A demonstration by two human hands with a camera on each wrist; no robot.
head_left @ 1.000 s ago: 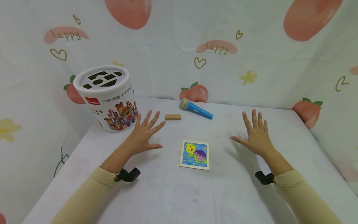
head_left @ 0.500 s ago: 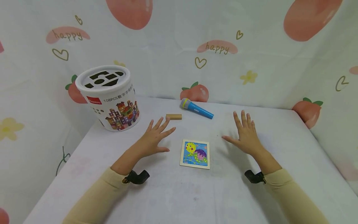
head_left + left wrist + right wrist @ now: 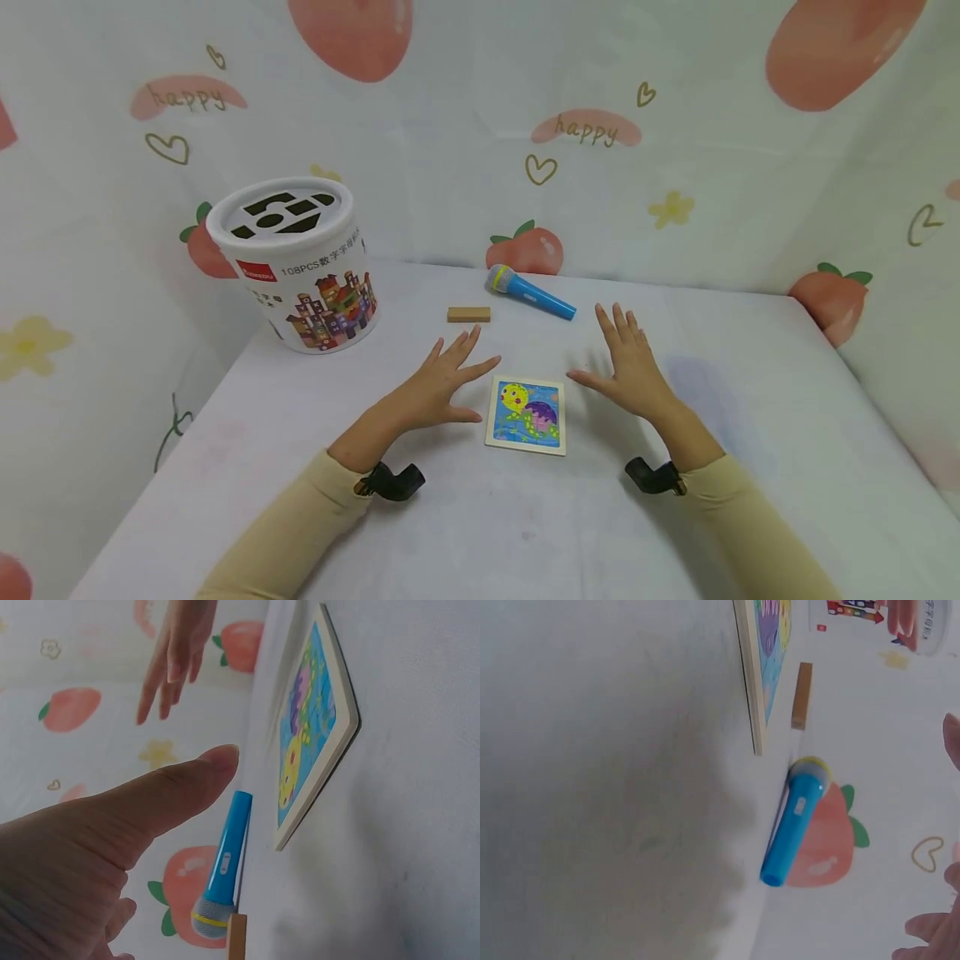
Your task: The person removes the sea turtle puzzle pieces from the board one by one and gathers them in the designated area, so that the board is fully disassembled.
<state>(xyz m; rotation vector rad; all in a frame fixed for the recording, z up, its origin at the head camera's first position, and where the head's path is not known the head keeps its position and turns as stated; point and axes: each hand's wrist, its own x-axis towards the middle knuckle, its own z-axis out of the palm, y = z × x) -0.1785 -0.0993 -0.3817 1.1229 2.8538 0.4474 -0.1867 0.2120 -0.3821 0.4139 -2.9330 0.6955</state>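
A square jigsaw puzzle (image 3: 527,415) with a turtle picture and a pale wooden frame lies flat on the table between my hands. My left hand (image 3: 438,390) hovers just left of it, fingers spread, holding nothing. On its other side my right hand (image 3: 628,375) is likewise spread and holds nothing. Neither hand touches the puzzle. In the left wrist view the thumb (image 3: 161,796) stretches toward the puzzle (image 3: 311,727). Only some fingertips of my right hand (image 3: 937,930) show at the edge of the right wrist view.
Behind the puzzle lie a small wooden block (image 3: 468,314) and a blue toy microphone (image 3: 531,292). A large white bucket (image 3: 296,267) with a block picture stands at the back left. The white table (image 3: 480,533) meets a printed cloth (image 3: 450,167) at the back.
Both hands have moved inward toward the puzzle, the left one to the right and the right one to the left. The puzzle, block, microphone and bucket have stayed in place.
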